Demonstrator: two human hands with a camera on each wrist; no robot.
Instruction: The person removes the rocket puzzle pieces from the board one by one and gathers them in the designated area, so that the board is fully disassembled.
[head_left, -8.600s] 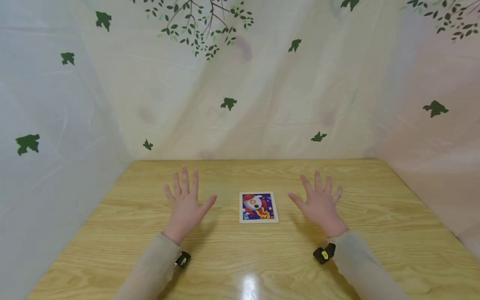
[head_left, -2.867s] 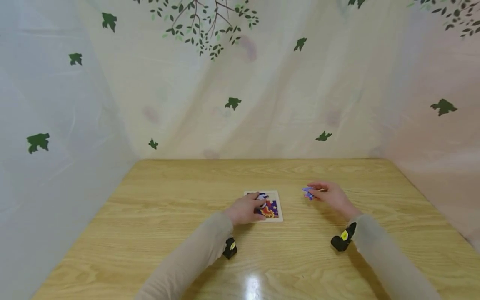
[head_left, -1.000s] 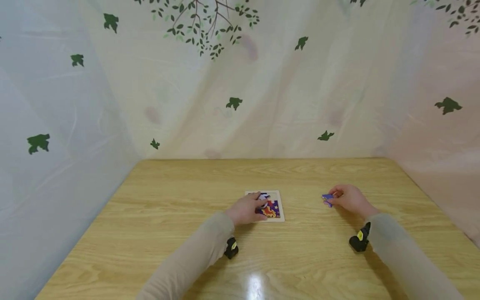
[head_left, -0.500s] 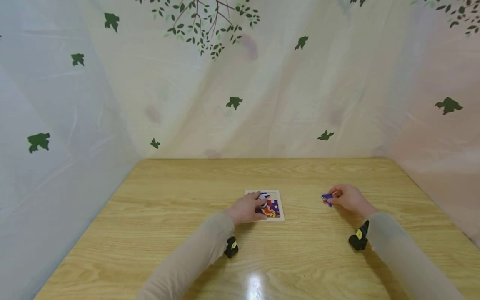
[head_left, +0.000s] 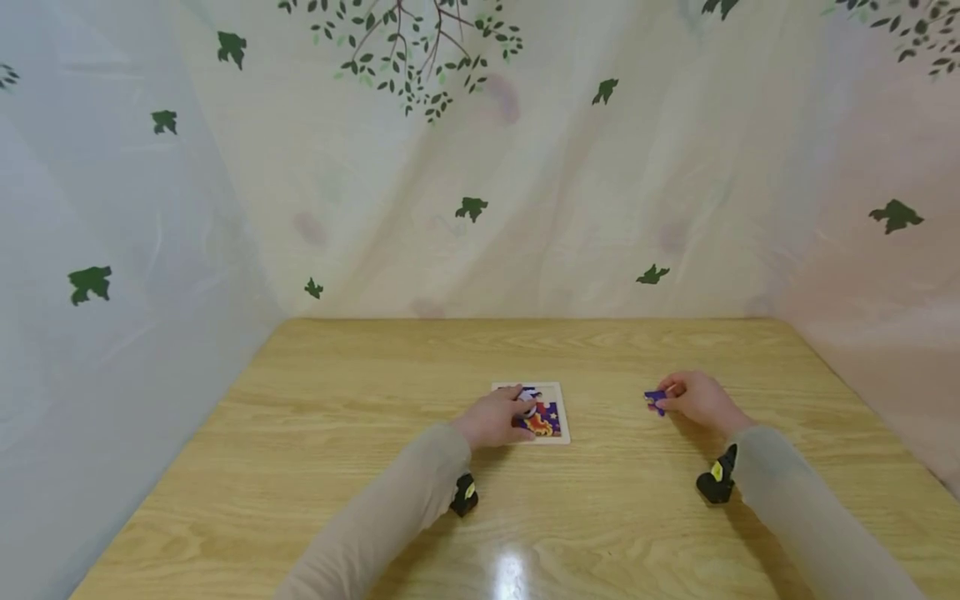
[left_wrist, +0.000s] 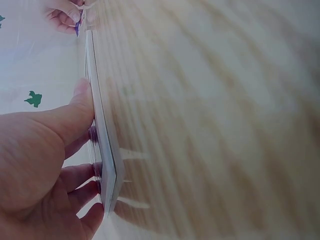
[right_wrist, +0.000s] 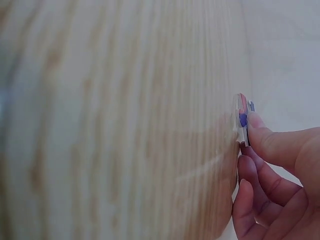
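Observation:
A small jigsaw puzzle (head_left: 553,417) in a pale frame lies flat on the table, with flames and yellow stars on purple. Bare pale backing shows in its upper right part. My left hand (head_left: 491,417) rests on its left side and hides that part of the picture. In the left wrist view, the thumb and fingertips of that hand (left_wrist: 30,155) press on the puzzle's face. To the right, my right hand (head_left: 699,400) pinches a purple puzzle piece (head_left: 654,399) between thumb and fingers. The right wrist view shows this piece (right_wrist: 243,114) edge-on, close to the tabletop.
The wood-grain table (head_left: 360,375) reaches back to a pale curtain (head_left: 547,233) with green leaf shapes. Similar sheets hang at left and right. A small black device (head_left: 463,495) sits at the left wrist, another black device (head_left: 716,479) at the right.
First both hands were spread and the picture was whole. Then the left hand lay on the puzzle; the right hand took the piece and moved right. Lately the piece has turned slightly.

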